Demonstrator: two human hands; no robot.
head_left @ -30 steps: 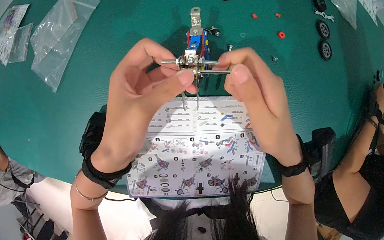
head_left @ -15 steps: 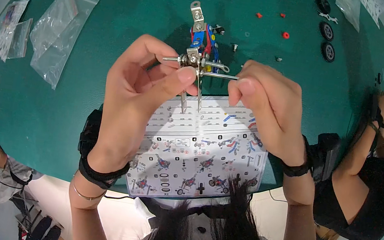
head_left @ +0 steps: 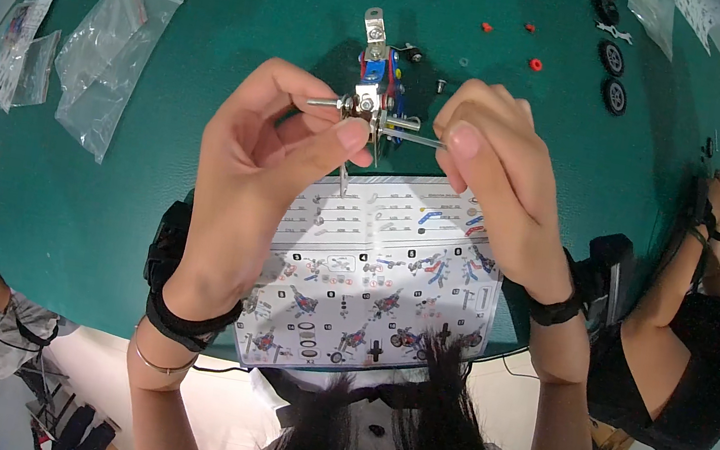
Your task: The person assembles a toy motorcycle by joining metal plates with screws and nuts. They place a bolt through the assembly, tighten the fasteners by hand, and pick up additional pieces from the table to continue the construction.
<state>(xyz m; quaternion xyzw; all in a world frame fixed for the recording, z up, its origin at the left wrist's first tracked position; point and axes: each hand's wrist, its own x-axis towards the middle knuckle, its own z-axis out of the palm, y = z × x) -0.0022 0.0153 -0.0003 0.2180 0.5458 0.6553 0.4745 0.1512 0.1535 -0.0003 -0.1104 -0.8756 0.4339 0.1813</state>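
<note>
My left hand (head_left: pixel 249 151) pinches a small toy vehicle model (head_left: pixel 368 94) between thumb and fingers. It is built from perforated silver metal strips, with blue and red parts and a threaded bolt sticking out to the left. My right hand (head_left: pixel 501 177) is closed on a thin metal rod (head_left: pixel 416 139), whose left end meets the model. The rod's other end is hidden in my fingers, so its kind cannot be told. Beneath both hands lies a printed instruction sheet (head_left: pixel 378 289) with step drawings.
On the green table (head_left: pixel 95 230) are clear plastic bags (head_left: pixel 108 63) at left. Black wheels (head_left: pixel 611 58) and a small flat wrench (head_left: pixel 614 33) lie far right. Red pieces (head_left: pixel 536 64) and a loose screw (head_left: pixel 441 86) sit beyond my right hand. Another person's arm (head_left: pixel 674 275) rests at the right edge.
The model has tilted slightly in my left hand, and the strip ends hanging toward the sheet look shorter. My right hand has turned a little and its fingers have shifted on the rod.
</note>
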